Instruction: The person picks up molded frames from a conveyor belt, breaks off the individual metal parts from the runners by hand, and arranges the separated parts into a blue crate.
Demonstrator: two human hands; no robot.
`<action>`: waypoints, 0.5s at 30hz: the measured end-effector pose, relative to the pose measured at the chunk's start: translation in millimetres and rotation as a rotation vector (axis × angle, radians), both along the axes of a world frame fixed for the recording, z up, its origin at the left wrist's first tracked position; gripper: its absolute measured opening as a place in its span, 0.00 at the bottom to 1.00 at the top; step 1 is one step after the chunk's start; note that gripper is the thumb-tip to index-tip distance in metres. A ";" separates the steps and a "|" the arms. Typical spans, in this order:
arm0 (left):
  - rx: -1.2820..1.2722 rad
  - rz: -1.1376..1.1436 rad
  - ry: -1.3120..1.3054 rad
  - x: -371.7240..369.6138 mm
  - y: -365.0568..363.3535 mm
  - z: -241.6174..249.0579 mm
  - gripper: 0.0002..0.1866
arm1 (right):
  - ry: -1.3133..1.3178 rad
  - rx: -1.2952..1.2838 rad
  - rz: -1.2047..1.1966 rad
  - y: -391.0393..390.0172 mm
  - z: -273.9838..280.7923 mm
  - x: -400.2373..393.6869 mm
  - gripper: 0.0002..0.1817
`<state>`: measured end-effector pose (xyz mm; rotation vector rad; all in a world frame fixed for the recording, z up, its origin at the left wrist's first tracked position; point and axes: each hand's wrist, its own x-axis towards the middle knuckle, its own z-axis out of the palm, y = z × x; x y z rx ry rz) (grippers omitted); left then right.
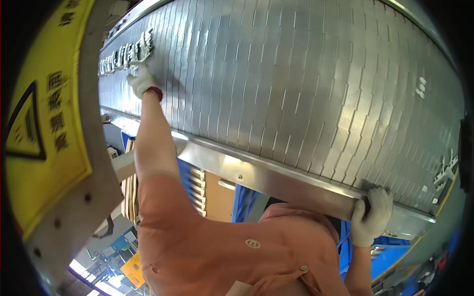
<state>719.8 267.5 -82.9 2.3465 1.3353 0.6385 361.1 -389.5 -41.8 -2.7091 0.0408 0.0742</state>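
Reaching far out over the metal slat conveyor (256, 74), my left hand (142, 81) wears a white glove with a red cuff. Its thumb stands apart from the fingers, whose tips meet the near end of a row of small white-and-dark parts (121, 58). What kind of parts these are is too small to tell. My right hand (373, 217), also gloved in white, is curled over the conveyor's edge rail (291, 182) close to my body. A dark patch shows between its thumb and fingers, and I cannot make out what it is.
Small white pieces (420, 88) lie on the belt at the right, with a branched white part (447, 170) near its end. A yellow warning sign (54, 113) stands close on the left. Below the rail are blue crates (244, 202) and a cardboard box (218, 197).
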 end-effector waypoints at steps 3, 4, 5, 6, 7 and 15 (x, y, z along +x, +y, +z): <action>-0.228 -0.151 -0.272 24.2 49.3 -17.2 0.52 | 0.036 -0.060 0.001 -4.4 -5.9 -12.3 0.19; -0.307 -0.202 -0.359 31.7 64.5 -22.4 0.51 | 0.059 -0.065 0.003 -4.1 -5.2 -11.1 0.19; -0.341 -0.273 -0.394 37.5 76.3 -26.6 0.47 | 0.081 -0.069 0.003 -3.5 -2.1 -8.7 0.20; -0.369 -0.277 -0.352 43.8 79.9 -26.4 0.45 | 0.102 -0.074 0.005 -3.4 -1.0 -8.4 0.20; -0.320 -0.341 -0.302 47.8 82.7 -26.1 0.42 | 0.029 -0.084 0.008 -3.8 -6.4 -12.9 0.22; -0.450 -0.349 -0.416 60.4 80.4 -30.0 0.36 | 0.054 -0.096 -0.012 -0.5 -4.5 -9.6 0.21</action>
